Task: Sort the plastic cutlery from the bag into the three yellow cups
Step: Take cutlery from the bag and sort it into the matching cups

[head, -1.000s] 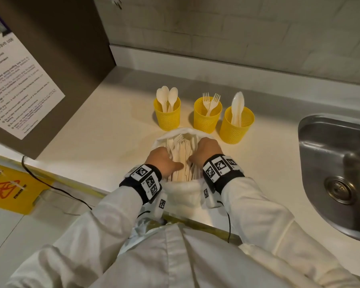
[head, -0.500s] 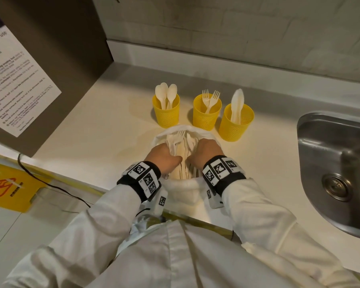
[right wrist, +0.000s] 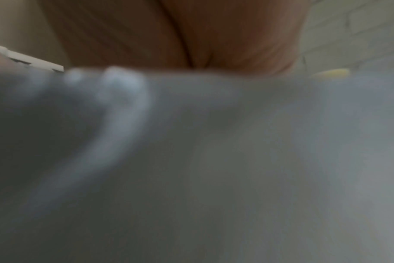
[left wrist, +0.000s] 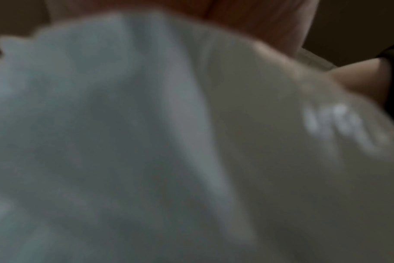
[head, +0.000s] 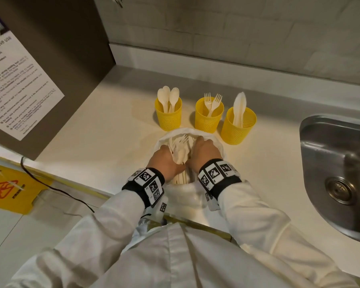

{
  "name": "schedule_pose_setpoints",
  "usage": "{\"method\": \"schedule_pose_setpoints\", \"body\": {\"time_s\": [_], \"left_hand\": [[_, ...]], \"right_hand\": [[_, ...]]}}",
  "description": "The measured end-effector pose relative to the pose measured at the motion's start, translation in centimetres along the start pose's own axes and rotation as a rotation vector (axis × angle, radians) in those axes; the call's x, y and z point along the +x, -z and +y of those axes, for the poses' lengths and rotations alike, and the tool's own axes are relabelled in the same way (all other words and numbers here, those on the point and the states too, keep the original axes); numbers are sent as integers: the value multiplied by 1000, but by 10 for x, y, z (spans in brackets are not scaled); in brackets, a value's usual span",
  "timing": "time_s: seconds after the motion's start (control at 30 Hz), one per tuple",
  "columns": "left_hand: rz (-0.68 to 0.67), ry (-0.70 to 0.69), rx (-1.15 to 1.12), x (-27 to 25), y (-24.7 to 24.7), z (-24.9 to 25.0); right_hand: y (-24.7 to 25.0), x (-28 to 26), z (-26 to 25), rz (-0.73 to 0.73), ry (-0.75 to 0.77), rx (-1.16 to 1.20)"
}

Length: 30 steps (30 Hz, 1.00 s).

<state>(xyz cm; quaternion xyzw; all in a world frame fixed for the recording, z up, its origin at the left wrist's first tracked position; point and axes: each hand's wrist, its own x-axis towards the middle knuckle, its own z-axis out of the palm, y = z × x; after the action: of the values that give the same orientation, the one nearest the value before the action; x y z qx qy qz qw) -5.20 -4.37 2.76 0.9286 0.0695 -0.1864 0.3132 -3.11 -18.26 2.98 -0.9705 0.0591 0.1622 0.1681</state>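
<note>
Three yellow mesh cups stand in a row on the counter: the left cup (head: 168,118) holds spoons, the middle cup (head: 208,119) forks, the right cup (head: 238,129) knives. Just in front of them lies the white bag (head: 217,144), open, with several pieces of pale cutlery (head: 181,145) inside. Both hands are in the bag's mouth. My left hand (head: 167,157) curls round a bunch of cutlery. My right hand (head: 203,149) curls its fingers down into the pile; the fingertips are hidden. Both wrist views show only blurred bag (left wrist: 146,142) (right wrist: 214,160) below a palm.
A steel sink (head: 337,175) is set into the counter (head: 96,125) at the right. A dark cabinet side with a printed notice (head: 19,86) stands at the left. A black cable (head: 56,190) and a yellow floor sign (head: 10,188) lie beyond the counter's front edge.
Both hands have pushed a little farther into the bag toward the cups. The cutlery between them has bunched up, with fork tips now lifted.
</note>
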Motion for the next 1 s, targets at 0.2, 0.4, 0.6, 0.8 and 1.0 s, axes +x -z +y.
{"method": "schedule_pose_setpoints", "body": {"time_s": [0.2, 0.4, 0.6, 0.8, 1.0], "left_hand": [[-5, 5, -19, 5, 1, 1], [-28, 14, -70, 6, -3, 6], [-18, 19, -100, 12, -7, 3], [-11, 14, -176, 14, -9, 4], [12, -55, -269, 15, -6, 5]], "right_hand": [[6, 4, -2, -5, -17, -48], [4, 5, 3, -17, -61, -10], [7, 6, 8, 43, 0, 149], [12, 8, 20, 42, -59, 491], [13, 5, 26, 24, -27, 620]]}}
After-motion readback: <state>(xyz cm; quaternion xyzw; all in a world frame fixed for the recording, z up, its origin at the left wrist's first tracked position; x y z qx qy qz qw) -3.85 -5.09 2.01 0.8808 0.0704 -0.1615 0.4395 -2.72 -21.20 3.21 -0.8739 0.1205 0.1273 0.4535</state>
